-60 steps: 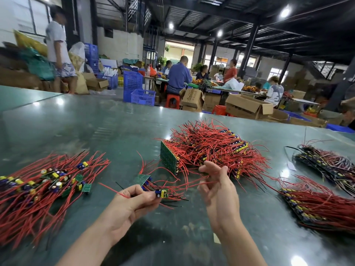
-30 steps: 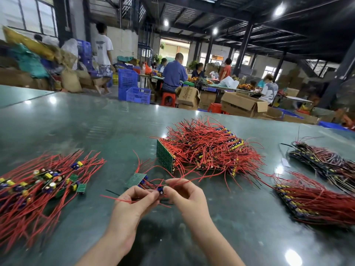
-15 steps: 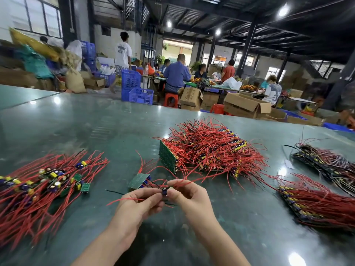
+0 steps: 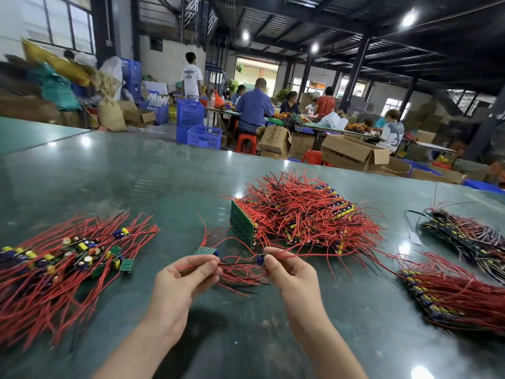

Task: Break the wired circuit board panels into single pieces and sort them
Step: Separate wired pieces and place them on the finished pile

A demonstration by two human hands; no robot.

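Observation:
My left hand (image 4: pixel 183 280) pinches a small green wired board strip (image 4: pixel 205 251) with red and black leads. My right hand (image 4: pixel 287 272) pinches a single small piece with a blue capacitor (image 4: pixel 261 259), a short gap away from the left one; red wires trail between and below both hands. A big heap of unbroken panels with red wires (image 4: pixel 300 214) lies just beyond my hands, one green panel (image 4: pixel 241 228) standing on edge. A spread of separated single boards (image 4: pixel 68 255) lies at the left.
The green glossy table (image 4: pixel 136 173) carries two more wired bundles at the right, a red one (image 4: pixel 459 294) and a darker one (image 4: pixel 470 236). Beyond the table's far edge are blue crates (image 4: pixel 199 132), cardboard boxes (image 4: pixel 352 153) and seated people.
My hands came together on the wired strip, then drew slightly apart; the right hand now holds a separate piece with a blue capacitor away from the left hand's strip.

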